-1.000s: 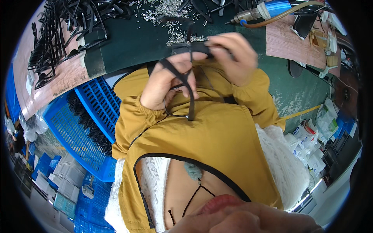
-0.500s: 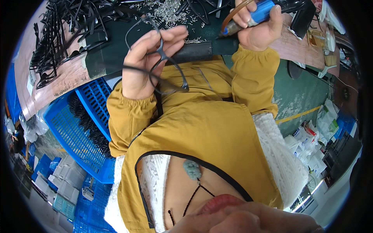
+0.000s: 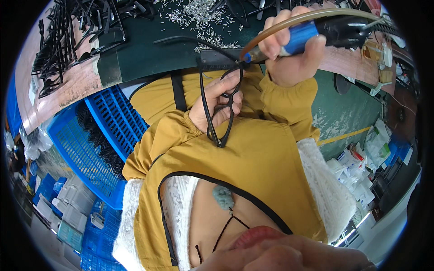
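My left hand [image 3: 209, 105], fingers closed, grips a black eyeglass frame [image 3: 204, 99] in front of my apron. One temple of the frame reaches out over the table edge. In my right hand [image 3: 289, 67] is an electric screwdriver [image 3: 300, 37] with a blue and black body, held almost level. A brown tube [image 3: 289, 20] runs along its top to the nose. The screwdriver's tip meets the frame, or nearly so, at a hinge corner; the exact contact is too small to make out. Just behind the frame lies a black block [image 3: 216, 56] at the table edge.
Small silvery screws or pins [image 3: 199, 20] are scattered on the dark green mat [image 3: 144, 56]. Black eyeglass parts [image 3: 58, 49] are heaped at the far left. Below the table on the left, a blue basket [image 3: 72, 158] contains many dark pieces.
My left hand has moved right and toward my body, turning the eyeglass frame. My right hand has shifted slightly nearer, bringing the screwdriver's tip to the frame's corner.
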Action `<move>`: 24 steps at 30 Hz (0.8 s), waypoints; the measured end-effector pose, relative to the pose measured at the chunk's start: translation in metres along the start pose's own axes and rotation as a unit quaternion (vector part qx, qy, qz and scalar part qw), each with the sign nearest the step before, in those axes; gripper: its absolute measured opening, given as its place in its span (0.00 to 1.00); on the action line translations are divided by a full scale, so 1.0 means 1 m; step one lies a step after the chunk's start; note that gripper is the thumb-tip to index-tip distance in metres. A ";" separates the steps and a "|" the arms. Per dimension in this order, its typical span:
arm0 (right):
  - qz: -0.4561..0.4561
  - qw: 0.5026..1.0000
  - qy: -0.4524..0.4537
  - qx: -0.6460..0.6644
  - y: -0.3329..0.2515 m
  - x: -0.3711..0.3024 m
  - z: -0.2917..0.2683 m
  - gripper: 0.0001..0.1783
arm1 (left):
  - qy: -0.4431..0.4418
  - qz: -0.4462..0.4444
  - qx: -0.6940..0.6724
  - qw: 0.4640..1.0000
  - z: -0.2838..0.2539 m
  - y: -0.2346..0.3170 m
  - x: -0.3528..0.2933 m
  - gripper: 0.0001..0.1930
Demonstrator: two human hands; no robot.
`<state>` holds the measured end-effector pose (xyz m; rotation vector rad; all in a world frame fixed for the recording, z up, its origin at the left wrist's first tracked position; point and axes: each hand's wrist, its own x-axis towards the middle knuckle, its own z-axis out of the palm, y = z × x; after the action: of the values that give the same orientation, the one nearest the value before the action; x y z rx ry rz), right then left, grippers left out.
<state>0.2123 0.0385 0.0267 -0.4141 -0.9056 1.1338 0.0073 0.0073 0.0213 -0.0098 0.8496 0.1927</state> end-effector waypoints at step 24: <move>-0.049 0.989 0.137 0.021 0.025 0.065 -0.024 0.20 | -0.149 0.195 0.025 0.969 -0.023 0.027 -0.016 0.32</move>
<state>0.2249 0.1109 0.0219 -0.4735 -0.6520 0.9767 -0.0249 0.0289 0.0202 0.2302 0.5486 0.5292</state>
